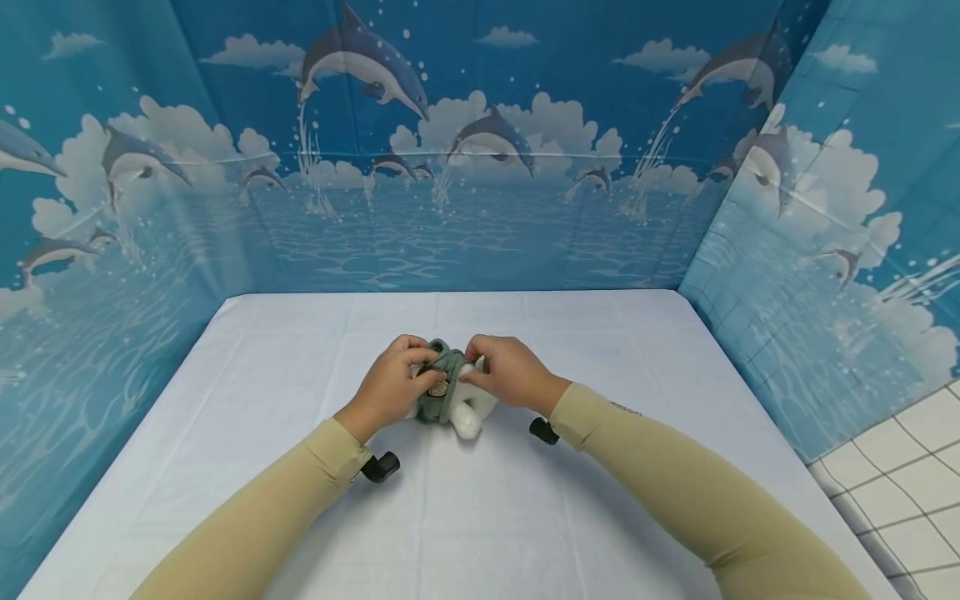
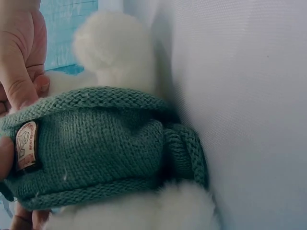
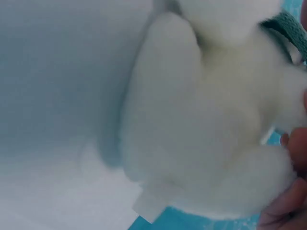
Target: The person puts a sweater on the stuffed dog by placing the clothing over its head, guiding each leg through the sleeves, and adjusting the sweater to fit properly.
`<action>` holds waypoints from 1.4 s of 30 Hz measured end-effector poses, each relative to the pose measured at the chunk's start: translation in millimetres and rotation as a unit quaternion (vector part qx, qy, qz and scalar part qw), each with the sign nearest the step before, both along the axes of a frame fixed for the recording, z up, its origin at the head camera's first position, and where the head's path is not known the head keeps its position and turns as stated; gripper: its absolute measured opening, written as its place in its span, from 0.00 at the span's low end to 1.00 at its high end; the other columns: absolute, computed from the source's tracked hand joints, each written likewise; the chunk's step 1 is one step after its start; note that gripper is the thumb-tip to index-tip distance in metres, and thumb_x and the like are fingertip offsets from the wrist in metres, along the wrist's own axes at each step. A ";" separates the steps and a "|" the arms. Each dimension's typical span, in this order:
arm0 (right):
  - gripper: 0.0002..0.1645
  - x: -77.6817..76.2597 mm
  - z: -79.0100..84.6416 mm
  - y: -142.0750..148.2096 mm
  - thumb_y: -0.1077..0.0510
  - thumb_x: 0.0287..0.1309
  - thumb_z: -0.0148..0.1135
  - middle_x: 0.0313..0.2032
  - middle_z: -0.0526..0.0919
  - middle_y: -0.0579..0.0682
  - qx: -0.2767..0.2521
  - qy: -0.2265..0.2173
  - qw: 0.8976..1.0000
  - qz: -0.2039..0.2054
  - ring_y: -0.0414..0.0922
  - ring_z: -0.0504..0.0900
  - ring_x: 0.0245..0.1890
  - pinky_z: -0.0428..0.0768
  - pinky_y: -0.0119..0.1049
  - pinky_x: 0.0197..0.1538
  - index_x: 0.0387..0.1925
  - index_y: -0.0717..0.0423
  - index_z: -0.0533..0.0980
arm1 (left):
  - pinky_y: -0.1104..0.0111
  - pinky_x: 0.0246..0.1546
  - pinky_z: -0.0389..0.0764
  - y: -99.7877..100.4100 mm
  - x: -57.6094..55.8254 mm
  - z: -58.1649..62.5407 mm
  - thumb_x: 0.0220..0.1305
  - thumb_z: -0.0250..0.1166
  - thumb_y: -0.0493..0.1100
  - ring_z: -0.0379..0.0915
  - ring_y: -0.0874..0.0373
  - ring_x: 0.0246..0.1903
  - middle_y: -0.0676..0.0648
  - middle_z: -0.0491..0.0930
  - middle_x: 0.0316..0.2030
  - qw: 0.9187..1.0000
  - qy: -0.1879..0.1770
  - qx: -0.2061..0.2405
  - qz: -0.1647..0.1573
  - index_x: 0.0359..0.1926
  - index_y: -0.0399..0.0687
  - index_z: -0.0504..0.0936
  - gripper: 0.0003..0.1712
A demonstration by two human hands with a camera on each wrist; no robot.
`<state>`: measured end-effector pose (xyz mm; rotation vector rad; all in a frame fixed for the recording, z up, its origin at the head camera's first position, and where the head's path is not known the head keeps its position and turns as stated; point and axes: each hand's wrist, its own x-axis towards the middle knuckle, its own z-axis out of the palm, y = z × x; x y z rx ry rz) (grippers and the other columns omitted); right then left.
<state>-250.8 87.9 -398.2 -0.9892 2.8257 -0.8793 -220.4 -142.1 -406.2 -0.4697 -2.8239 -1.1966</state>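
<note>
A white plush toy (image 1: 467,420) lies on the table. Round it sits a green knitted sweater (image 2: 96,143) bearing a small printed label (image 2: 27,146). My left hand (image 1: 390,387) grips the sweater, its thumb (image 2: 5,155) on the front beside the label and fingertips (image 2: 29,218) at the far edge. My right hand (image 1: 513,368) pinches the toy close to the sweater's edge, thumb and forefinger bent together. In the right wrist view, the right fingers (image 3: 283,199) lie against the toy's white limbs (image 3: 254,177); their exact hold is partly hidden. A fabric tag (image 3: 151,203) sticks out from the plush.
A white cloth (image 1: 480,517) covers the table. Blue dolphin-print curtains (image 1: 480,225) stand behind it and along both sides. White tiles (image 1: 907,475) show beyond the right edge. Black wrist cameras (image 1: 380,467) hang beneath the beige sleeves (image 1: 652,467).
</note>
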 end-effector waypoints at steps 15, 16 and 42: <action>0.10 -2.8 1.0 -2.6 0.57 0.67 0.73 0.47 0.86 0.50 0.006 0.072 0.997 0.016 0.39 0.79 0.34 0.78 0.33 0.37 0.39 0.53 0.77 | 0.55 0.52 0.83 2.3 -2.1 -2.0 0.74 0.69 0.48 0.80 0.48 0.57 0.46 0.81 0.61 1.000 0.028 0.009 0.006 0.55 0.46 0.88 0.15; 0.11 -3.5 1.8 -2.9 0.57 0.67 0.72 0.49 0.86 0.50 0.006 0.065 0.998 0.019 0.39 0.80 0.35 0.79 0.33 0.37 0.44 0.53 0.78 | 0.55 0.52 0.83 2.2 -2.4 -2.1 0.74 0.69 0.47 0.80 0.49 0.56 0.46 0.81 0.60 1.000 0.028 0.011 0.005 0.54 0.47 0.88 0.14; 0.13 9.9 -15.6 -6.2 0.60 0.70 0.67 0.30 0.84 0.46 0.032 0.032 0.997 -0.061 0.36 0.75 0.22 0.75 0.31 0.29 0.53 0.60 0.78 | 0.32 0.76 0.57 7.7 -3.2 -14.7 0.66 0.75 0.46 0.85 0.51 0.52 0.48 0.87 0.47 0.994 0.105 -0.025 0.008 0.43 0.51 0.84 0.09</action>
